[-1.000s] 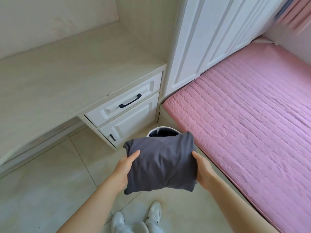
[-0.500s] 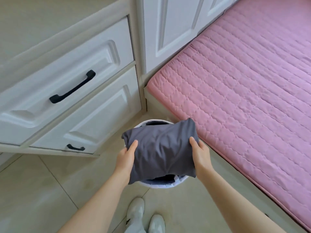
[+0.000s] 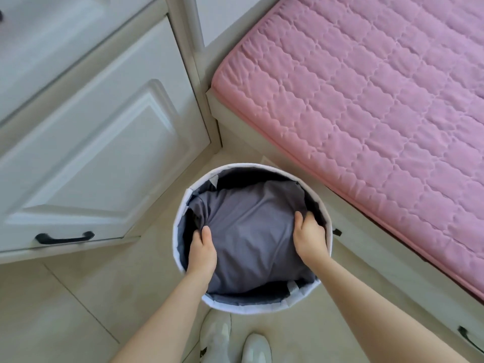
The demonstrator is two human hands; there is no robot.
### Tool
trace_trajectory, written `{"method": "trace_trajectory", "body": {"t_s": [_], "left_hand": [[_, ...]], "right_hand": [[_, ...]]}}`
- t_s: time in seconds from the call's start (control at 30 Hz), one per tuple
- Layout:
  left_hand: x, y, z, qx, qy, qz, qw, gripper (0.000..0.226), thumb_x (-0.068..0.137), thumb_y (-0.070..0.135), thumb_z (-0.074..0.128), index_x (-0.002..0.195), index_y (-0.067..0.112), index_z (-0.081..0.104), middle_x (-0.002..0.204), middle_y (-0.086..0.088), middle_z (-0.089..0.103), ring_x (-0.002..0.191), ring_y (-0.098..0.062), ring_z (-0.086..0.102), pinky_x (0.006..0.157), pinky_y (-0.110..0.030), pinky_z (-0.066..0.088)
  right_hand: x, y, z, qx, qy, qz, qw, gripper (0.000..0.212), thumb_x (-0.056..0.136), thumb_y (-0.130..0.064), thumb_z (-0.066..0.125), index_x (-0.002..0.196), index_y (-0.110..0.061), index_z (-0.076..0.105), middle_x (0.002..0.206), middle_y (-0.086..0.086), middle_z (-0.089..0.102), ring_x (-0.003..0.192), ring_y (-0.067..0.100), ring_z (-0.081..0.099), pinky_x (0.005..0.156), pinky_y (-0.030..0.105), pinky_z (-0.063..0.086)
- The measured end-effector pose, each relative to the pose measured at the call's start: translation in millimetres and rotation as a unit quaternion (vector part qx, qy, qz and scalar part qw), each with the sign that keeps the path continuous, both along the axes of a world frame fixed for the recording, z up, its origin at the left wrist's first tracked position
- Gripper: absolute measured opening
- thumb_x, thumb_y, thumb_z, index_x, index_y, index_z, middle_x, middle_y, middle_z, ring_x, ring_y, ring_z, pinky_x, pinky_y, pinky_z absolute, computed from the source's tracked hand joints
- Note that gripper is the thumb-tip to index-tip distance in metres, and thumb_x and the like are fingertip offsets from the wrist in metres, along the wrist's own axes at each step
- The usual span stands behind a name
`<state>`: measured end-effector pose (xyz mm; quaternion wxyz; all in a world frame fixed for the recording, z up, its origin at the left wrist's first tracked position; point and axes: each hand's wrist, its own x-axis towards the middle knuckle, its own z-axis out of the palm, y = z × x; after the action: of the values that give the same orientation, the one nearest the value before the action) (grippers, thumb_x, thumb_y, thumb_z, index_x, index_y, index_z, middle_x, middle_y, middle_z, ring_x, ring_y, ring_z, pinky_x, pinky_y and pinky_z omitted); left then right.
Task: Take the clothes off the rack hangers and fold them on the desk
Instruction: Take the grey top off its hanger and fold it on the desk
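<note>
Now lowering folded dark grey cotton garment [image 3: 251, 231] into round white fabric basket [image 3: 180, 247], left hand [image 3: 201, 251] and right hand [image 3: 310, 238] fingers pinching its edges; rack, hangers unseen.

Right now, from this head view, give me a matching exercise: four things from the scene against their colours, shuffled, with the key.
Things:
1. folded garment
2. mattress cover
3. drawer handle
4. shoes

Colours:
A. pink
B. black
C. white
D. dark grey

Pairs: 1-D, 2-A, 3-B, 4-C. The left hand and right hand grip the garment inside the round basket.
</note>
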<state>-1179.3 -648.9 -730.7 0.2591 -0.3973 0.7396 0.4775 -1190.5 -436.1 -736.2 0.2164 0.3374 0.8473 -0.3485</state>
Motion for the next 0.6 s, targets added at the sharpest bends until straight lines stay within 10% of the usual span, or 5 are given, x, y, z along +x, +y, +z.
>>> {"method": "trace_trajectory", "body": {"t_s": [0.6], "left_hand": [[0.3,-10.3,88.3,-0.002,-0.046,-0.076,0.996,0.052,0.096,0.012,0.049,0.146,0.011,0.035,0.146,-0.01,0.044,0.131,-0.03,0.044,0.111,-0.041,0.035]], "right_hand": [[15.5,1.9,109.9,-0.021,-0.022,0.061,0.998,0.047,0.099,-0.02,0.043,0.142,-0.004,0.033,0.142,0.014,0.046,0.127,0.031,0.047,0.1,0.039,0.041]]}}
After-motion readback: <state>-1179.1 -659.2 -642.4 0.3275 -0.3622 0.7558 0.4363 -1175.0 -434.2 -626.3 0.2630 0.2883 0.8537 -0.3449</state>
